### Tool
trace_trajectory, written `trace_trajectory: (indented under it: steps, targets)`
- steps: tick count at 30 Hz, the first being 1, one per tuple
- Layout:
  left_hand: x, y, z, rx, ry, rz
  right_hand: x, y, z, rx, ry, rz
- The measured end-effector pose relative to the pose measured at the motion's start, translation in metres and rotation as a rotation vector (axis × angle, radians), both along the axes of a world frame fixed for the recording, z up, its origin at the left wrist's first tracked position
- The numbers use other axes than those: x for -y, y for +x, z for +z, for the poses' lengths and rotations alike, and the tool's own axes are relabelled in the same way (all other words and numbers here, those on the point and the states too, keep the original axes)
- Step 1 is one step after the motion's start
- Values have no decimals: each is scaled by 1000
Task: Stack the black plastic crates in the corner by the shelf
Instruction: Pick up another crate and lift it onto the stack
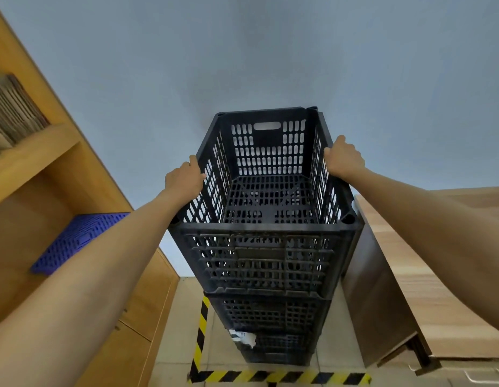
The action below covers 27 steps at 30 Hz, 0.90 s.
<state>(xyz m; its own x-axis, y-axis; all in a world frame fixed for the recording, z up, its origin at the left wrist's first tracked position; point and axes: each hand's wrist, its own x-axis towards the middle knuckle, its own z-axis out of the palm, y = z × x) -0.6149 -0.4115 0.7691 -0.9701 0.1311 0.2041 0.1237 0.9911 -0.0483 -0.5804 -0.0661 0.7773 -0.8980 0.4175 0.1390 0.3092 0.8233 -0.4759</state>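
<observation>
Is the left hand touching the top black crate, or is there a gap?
Touching. The head view shows the left hand gripping the top black crate at its left rim.

Two long arms show, one on each side. Both arms are bare all the way down, with no sleeves in view. The left hand (184,178) and the right hand (344,160) are bare too, with no gloves. No rings, watch or bands can be seen on the hands or wrists.
</observation>
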Motion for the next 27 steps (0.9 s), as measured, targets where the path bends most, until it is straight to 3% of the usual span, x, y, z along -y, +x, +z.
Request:
trace_trajectory:
  steps: [4,11,27]
  targets:
    - [1,9,-1,51,55,8,4,8,3,39,19,38]
    - [17,24,8,108,-43,8,12,33,5,185,-90,106]
    - [13,46,3,29,-59,25,12,52,-10,82,-85,130]
